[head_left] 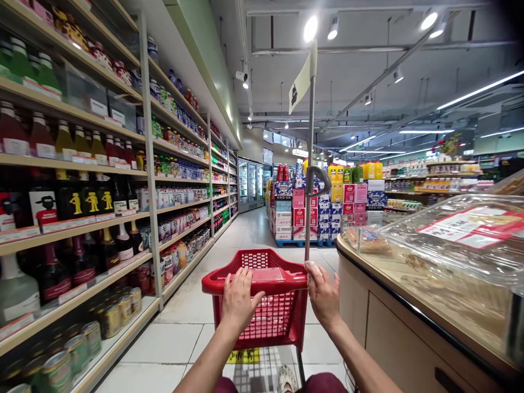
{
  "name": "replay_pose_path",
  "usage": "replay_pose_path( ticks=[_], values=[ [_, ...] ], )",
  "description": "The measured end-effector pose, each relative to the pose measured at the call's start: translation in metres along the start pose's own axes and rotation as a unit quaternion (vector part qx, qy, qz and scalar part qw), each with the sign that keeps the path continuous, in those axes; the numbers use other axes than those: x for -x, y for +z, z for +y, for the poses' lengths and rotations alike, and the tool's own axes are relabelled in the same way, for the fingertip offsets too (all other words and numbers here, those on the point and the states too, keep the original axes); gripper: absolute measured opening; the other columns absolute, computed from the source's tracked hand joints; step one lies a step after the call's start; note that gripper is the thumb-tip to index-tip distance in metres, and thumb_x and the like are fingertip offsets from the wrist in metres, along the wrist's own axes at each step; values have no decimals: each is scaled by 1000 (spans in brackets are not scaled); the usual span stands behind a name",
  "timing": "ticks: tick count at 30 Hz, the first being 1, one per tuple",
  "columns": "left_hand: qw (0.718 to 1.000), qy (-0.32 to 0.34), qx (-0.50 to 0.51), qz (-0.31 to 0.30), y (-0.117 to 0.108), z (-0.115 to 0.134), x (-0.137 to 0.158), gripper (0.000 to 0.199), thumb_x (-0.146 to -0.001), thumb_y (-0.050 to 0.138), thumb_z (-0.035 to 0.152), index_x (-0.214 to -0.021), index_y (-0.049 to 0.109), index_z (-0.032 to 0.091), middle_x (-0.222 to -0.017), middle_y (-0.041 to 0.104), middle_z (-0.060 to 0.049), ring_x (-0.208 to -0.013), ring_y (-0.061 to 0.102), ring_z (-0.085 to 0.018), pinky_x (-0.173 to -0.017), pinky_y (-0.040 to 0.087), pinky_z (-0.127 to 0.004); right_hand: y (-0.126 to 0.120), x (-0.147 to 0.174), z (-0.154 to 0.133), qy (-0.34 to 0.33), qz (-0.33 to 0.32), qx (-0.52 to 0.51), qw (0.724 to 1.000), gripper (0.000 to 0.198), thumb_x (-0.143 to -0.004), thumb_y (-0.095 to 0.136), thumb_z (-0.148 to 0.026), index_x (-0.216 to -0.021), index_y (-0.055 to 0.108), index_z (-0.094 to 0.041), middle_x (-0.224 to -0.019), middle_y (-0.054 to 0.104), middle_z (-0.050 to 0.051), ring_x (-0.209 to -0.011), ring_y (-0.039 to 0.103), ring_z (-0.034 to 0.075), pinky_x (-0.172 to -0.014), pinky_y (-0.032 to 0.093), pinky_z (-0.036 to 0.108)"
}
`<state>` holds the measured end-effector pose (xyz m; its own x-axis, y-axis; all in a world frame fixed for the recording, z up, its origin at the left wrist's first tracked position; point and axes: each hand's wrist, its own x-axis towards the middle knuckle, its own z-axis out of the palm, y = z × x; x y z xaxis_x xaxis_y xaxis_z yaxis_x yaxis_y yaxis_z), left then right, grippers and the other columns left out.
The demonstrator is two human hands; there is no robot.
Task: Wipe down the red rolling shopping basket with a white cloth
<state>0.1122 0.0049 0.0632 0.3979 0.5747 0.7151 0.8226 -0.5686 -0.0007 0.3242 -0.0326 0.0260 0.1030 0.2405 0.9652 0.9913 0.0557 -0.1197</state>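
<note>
A red plastic shopping cart (262, 316) with a mesh basket stands right in front of me. My left hand (239, 300) lies over its red handle bar (278, 279), fingers stretched flat across the top and thumb apart. At the handle's right corner, my right hand (325, 292) is closed around the lower end of a thin grey pole (310, 224), its fingers bent. The pole rises upright and carries a small pale flag (301, 84) at the top and a grey D-shaped loop (319, 181) partway up. The basket's inside is mostly hidden behind the handle.
Tall shelves (180, 180) of bottles and cans line the left side. On the right, a wooden counter (388, 322) holds clear plastic food boxes (458, 240). Stacked drink cartons (298, 215) stand ahead. Tiled floor (180, 341) runs along the aisle toward glass-door coolers (249, 183).
</note>
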Motion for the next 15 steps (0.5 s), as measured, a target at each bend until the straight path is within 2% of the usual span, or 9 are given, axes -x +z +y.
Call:
replay_pose_path(
  ticks=[1, 4, 6, 7, 11, 13, 15],
  values=[
    [1000, -3, 0, 0, 0, 1, 0, 48, -78, 50, 41, -119, 47, 16, -125, 50, -11, -118, 41, -27, -100, 26, -51, 0, 1, -3, -8, -3, -7, 1000, 34, -86, 35, -18, -115, 51, -23, -111, 59, 8, -107, 50, 21, -99, 21, 50],
    [1000, -6, -2, -6, 0, 0, 0, 48, -78, 50, 41, -119, 46, 16, -126, 50, -11, -119, 41, -27, -100, 26, -50, 2, 5, -17, -90, -30, -54, 994, 36, -83, 38, -13, -114, 52, -23, -120, 54, 8, -117, 43, 21, -100, 23, 46],
    [1000, -5, -4, -13, -1, -1, 0, 48, -78, 50, 41, -119, 46, 16, -126, 49, -11, -119, 41, -26, -100, 26, -50, 1, 6, -16, -115, -38, -59, 991, 35, -83, 40, -14, -115, 52, -24, -120, 54, 7, -117, 43, 20, -101, 21, 45],
    [1000, -5, -4, -17, -2, -1, 0, 48, -78, 50, 41, -120, 46, 16, -126, 49, -11, -119, 41, -26, -100, 26, -50, 1, 6, -11, -107, -37, -48, 992, 35, -83, 40, -14, -115, 52, -25, -118, 55, 6, -115, 45, 20, -101, 20, 46],
    [1000, -11, -7, -13, -1, 2, 0, 47, -78, 50, 41, -119, 47, 16, -126, 49, -11, -119, 41, -26, -100, 26, -50, 1, 5, 9, -7, -9, -2, 1000, 37, -86, 34, -16, -120, 47, -24, -114, 58, 7, -108, 50, 20, -99, 21, 50],
    [1000, -13, -10, -9, 0, 3, 0, 48, -78, 50, 41, -119, 47, 16, -126, 49, -11, -119, 41, -26, -100, 26, -50, 2, 8, 3, -21, -18, -19, 999, 39, -85, 33, -14, -120, 47, -24, -119, 54, 7, -114, 45, 21, -99, 23, 49],
    [1000, -12, -14, -7, 1, 3, 0, 48, -79, 49, 41, -119, 47, 16, -126, 49, -11, -118, 41, -26, -100, 26, -50, 4, 11, -6, -78, -44, -44, 995, 39, -84, 35, -12, -119, 48, -25, -124, 50, 7, -120, 39, 21, -100, 24, 46]
  ],
)
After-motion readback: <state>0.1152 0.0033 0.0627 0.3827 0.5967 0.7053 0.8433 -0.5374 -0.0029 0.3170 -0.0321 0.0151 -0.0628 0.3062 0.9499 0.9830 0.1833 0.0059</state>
